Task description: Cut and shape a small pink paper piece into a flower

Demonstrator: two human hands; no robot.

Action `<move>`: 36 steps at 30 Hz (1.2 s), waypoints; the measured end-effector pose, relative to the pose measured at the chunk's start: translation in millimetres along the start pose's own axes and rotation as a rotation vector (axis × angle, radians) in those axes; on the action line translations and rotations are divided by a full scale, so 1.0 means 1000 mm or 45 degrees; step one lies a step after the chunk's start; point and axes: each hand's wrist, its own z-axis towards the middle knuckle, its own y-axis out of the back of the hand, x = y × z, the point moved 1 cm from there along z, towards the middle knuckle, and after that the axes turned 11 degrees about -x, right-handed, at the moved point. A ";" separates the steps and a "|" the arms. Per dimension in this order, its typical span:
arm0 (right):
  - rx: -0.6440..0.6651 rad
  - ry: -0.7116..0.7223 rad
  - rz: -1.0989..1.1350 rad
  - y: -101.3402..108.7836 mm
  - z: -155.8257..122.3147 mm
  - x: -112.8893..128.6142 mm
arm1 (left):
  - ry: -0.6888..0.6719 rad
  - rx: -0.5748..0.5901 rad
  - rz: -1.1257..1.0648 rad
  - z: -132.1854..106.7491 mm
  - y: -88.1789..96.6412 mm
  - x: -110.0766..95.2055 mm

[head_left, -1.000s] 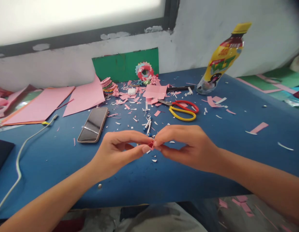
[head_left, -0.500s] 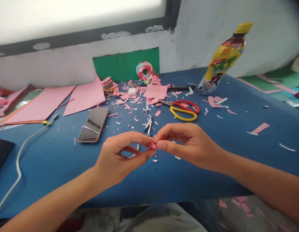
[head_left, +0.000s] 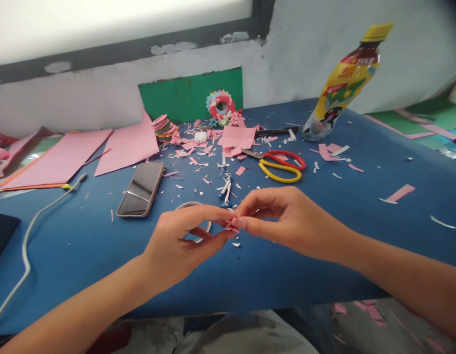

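My left hand [head_left: 183, 241] and my right hand [head_left: 287, 219] meet above the near middle of the blue table [head_left: 83, 246]. Both pinch one small folded pink paper piece [head_left: 232, 225] between thumb and fingertips. A roll of clear tape [head_left: 196, 206] lies on the table just behind my left hand. Red and yellow scissors [head_left: 281, 164] rest beyond my right hand. A pen-like tool [head_left: 225, 189] lies between the scissors and my hands.
A phone [head_left: 141, 189] lies face up at left, with a white cable [head_left: 32, 231] further left. Pink paper sheets [head_left: 83, 152], green card [head_left: 191, 96], a folded paper ring [head_left: 221, 105] and many paper scraps sit at the back. A yellow bottle [head_left: 342, 81] stands at right.
Both hands have kept pinching the pink piece and turned it slightly. My left fingers have shifted, uncovering the tape roll behind them. The view has tilted down a little.
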 end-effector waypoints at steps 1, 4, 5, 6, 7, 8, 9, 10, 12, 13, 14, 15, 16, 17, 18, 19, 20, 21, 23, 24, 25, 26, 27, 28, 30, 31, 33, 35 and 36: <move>-0.008 -0.003 -0.010 0.000 0.000 0.000 | -0.010 0.000 0.006 0.000 0.000 0.000; -0.015 -0.028 -0.040 0.000 0.001 0.000 | -0.068 0.008 0.058 0.000 -0.001 0.000; -0.016 -0.039 -0.046 -0.001 0.001 0.000 | -0.091 0.014 0.086 -0.001 -0.001 0.000; -0.015 -0.047 -0.052 -0.001 0.001 -0.001 | -0.121 0.016 0.117 -0.001 -0.001 0.000; -0.014 -0.054 -0.056 -0.001 0.001 -0.002 | -0.153 0.016 0.151 -0.001 -0.002 0.000; -0.013 -0.056 -0.059 -0.001 0.001 -0.003 | -0.190 0.013 0.184 -0.001 -0.002 -0.001; -0.012 -0.054 -0.063 -0.001 0.001 -0.004 | -0.229 0.006 0.212 -0.001 -0.002 -0.001; -0.010 -0.048 -0.066 -0.001 0.001 -0.004 | -0.267 -0.001 0.239 -0.001 -0.002 -0.001; -0.010 -0.036 -0.068 -0.001 0.001 -0.005 | -0.328 -0.011 0.284 -0.001 -0.002 -0.002; -0.010 -0.029 -0.065 -0.001 0.001 -0.005 | -0.351 -0.015 0.299 0.000 -0.002 -0.002; -0.007 -0.024 -0.065 -0.001 0.002 -0.005 | -0.373 -0.019 0.311 0.000 -0.002 -0.002; -0.005 -0.022 -0.065 0.000 0.002 -0.005 | -0.392 -0.021 0.318 0.000 -0.002 -0.002; -0.004 -0.023 -0.067 0.000 0.002 -0.005 | -0.412 -0.020 0.322 0.000 -0.002 -0.001; 0.000 -0.027 -0.071 0.000 0.002 -0.005 | -0.432 -0.014 0.325 0.000 -0.002 -0.001; 0.006 -0.037 -0.079 -0.001 0.003 -0.005 | -0.455 -0.002 0.328 0.000 -0.003 0.000; 0.014 -0.050 -0.090 -0.002 0.003 -0.006 | -0.480 0.017 0.333 -0.001 -0.003 0.000; 0.021 -0.057 -0.104 -0.002 0.003 -0.007 | -0.503 0.040 0.341 -0.001 -0.003 0.001; 0.023 -0.055 -0.119 -0.003 0.004 -0.008 | -0.522 0.060 0.350 -0.002 -0.004 0.002; 0.012 -0.019 -0.143 -0.005 0.004 -0.011 | -0.538 0.077 0.357 -0.003 -0.005 0.002; -0.006 0.010 -0.143 -0.006 0.005 -0.011 | -0.530 0.069 0.356 -0.003 -0.005 0.002; -0.024 0.038 -0.136 -0.006 0.004 -0.011 | -0.511 0.051 0.352 -0.003 -0.006 0.002; -0.044 0.062 -0.126 -0.006 0.004 -0.011 | -0.488 0.026 0.344 -0.003 -0.006 0.002; -0.064 0.085 -0.117 -0.005 0.004 -0.010 | -0.462 0.000 0.333 -0.003 -0.006 0.001; -0.085 0.110 -0.115 -0.005 0.003 -0.008 | -0.440 -0.018 0.318 -0.002 -0.005 0.000; -0.120 0.175 -0.137 -0.003 0.002 -0.005 | -0.399 -0.038 0.287 0.000 -0.004 -0.001; -0.132 0.214 -0.154 -0.003 0.002 -0.004 | -0.385 -0.037 0.272 0.001 -0.004 -0.001; -0.139 0.291 -0.185 -0.002 0.001 -0.004 | -0.365 -0.030 0.256 0.002 -0.003 -0.001; -0.127 0.356 -0.205 -0.002 0.001 -0.004 | -0.343 -0.020 0.245 0.003 -0.002 0.000; -0.120 0.380 -0.213 -0.003 0.001 -0.005 | -0.326 -0.017 0.241 0.003 -0.002 0.001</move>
